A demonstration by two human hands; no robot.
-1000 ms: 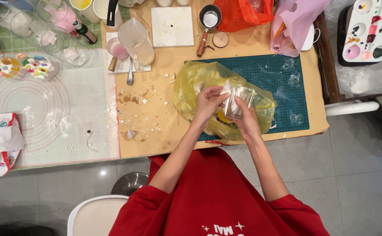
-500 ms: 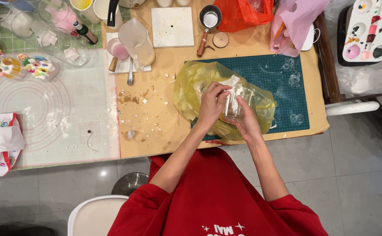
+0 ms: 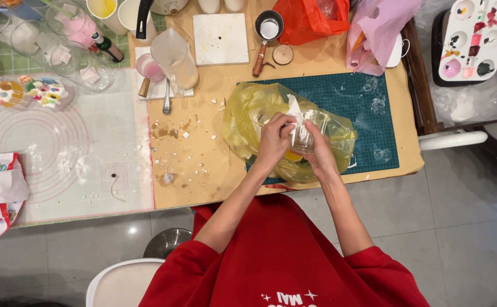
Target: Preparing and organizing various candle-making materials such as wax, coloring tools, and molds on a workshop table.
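Gripping a clear glass jar [image 3: 304, 136], right hand [image 3: 319, 152] curled shut; left hand [image 3: 273, 138] fingers pinched white tissue [image 3: 295, 111] above the yellow bag [image 3: 248, 119].

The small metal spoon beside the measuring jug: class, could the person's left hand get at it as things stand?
Probably not at once: the left hand is busy with tissue in the glass jar. The path to the spoon looks open.

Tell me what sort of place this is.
Probably a home craft or hobby table: a green cutting mat, a paint palette with colour wells, and a clear measuring jug sit around the hands.
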